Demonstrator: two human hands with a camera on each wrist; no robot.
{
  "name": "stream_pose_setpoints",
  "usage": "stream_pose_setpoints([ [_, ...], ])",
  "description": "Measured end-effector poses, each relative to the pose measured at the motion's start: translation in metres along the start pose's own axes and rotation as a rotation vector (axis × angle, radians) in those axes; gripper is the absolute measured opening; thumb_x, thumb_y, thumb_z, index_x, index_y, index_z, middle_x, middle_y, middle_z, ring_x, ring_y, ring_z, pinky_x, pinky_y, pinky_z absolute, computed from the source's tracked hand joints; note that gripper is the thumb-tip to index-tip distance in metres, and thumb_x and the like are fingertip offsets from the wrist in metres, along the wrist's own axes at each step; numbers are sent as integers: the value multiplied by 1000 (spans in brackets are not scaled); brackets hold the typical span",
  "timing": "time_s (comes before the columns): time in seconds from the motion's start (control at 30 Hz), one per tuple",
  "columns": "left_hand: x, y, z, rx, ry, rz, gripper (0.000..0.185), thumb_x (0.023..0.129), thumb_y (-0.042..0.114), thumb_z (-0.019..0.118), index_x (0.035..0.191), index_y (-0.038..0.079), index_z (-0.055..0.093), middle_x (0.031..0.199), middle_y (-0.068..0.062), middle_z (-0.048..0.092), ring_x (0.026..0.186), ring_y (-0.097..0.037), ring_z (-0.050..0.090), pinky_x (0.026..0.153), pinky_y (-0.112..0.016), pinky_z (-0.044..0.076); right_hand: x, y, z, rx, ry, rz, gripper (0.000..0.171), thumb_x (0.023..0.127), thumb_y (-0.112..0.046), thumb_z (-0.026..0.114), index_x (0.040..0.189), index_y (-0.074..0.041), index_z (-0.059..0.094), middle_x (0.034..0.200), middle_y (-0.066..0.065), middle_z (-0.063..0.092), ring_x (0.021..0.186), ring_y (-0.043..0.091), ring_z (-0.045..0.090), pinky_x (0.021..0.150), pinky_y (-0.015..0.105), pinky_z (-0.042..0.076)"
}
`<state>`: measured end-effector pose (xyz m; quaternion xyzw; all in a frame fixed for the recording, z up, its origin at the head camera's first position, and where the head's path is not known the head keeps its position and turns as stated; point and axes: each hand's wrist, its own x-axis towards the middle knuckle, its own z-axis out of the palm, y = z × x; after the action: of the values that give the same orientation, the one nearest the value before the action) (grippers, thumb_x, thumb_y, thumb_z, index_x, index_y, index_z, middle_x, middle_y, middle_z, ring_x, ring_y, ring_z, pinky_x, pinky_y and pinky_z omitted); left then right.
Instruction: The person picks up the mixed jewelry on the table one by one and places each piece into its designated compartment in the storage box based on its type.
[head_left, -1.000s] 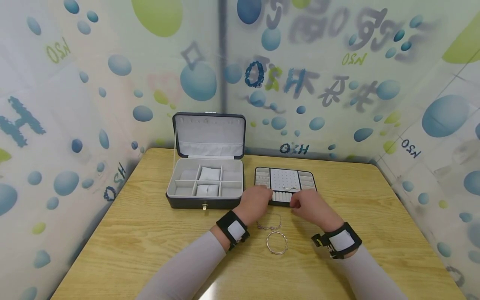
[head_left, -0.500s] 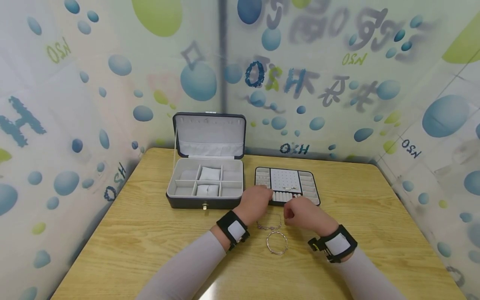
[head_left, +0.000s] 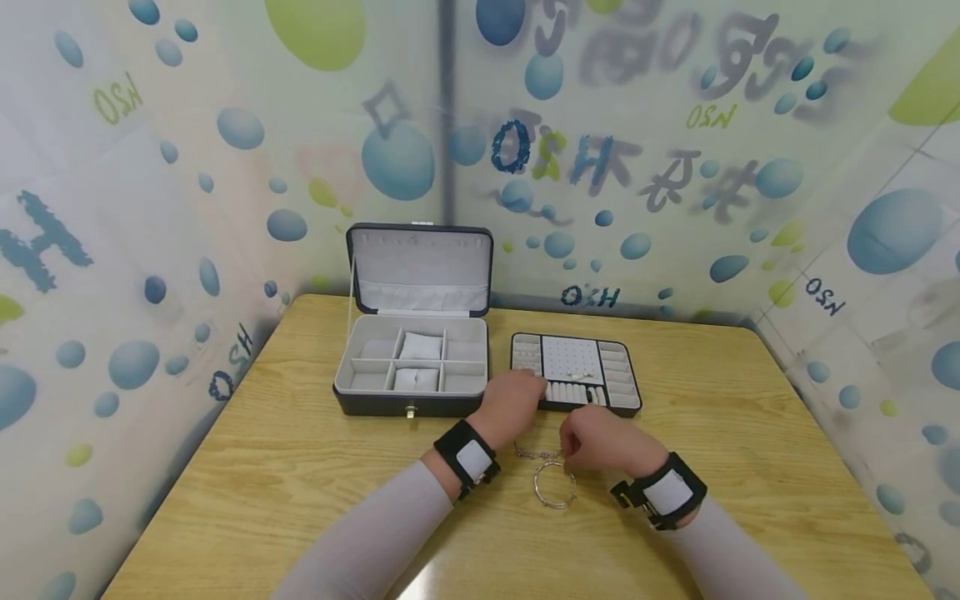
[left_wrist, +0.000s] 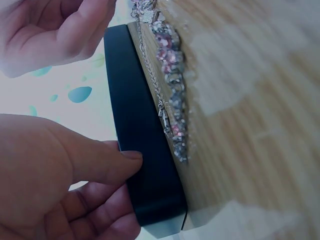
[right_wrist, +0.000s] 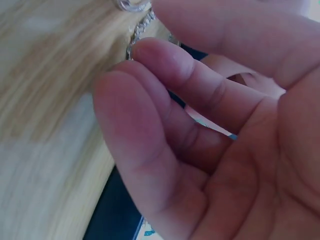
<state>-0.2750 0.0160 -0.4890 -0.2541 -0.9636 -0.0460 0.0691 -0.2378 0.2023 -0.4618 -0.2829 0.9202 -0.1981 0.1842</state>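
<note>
At the near left corner of the jewelry tray (head_left: 572, 354), my left hand (head_left: 512, 406) grips the dark side. Its thumb (left_wrist: 112, 162) presses on the wall, with the fingers curled behind. My right hand (head_left: 611, 437) hovers low in front of the tray, fingers loosely curled and nothing seen between them. Right by its fingertips lies a silver chain bracelet (left_wrist: 170, 55) with pink and clear stones, flat on the table and partly hidden in the head view. Just nearer to me is a thin silver bangle (head_left: 538, 492).
Left of the tray stands an open jewelry box (head_left: 375, 406), its lid raised, with small white cushions (head_left: 421, 346) in two compartments. Small earrings (head_left: 579, 376) sit on the tray's dotted panel. A patterned wall (head_left: 637, 167) rises behind the wooden table (head_left: 285, 467).
My right hand has drawn back from the tray's ring rolls, moving left and toward me to the bracelet. My left hand stays at the tray's corner.
</note>
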Motion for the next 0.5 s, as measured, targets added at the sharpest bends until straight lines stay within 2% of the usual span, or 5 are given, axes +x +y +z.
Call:
stream_pose_setpoints([
  [0.27,1,1,-1,-2,-25,-13,16,101,12,67,92,23,75,86,3,70,74,-12,61,56,-29,49,0,-3,7,-11,-13,19,27,78,-7,85,68,-21,65,64,-13,56,59,6,51,57,25,42],
  [0.5,1,1,0,8,-21,-15,18,101,12,66,89,23,73,85,3,70,75,-12,63,57,-30,49,1,-8,9,-32,-23,35,28,77,-6,83,64,-20,62,60,-13,50,56,7,47,54,25,36],
])
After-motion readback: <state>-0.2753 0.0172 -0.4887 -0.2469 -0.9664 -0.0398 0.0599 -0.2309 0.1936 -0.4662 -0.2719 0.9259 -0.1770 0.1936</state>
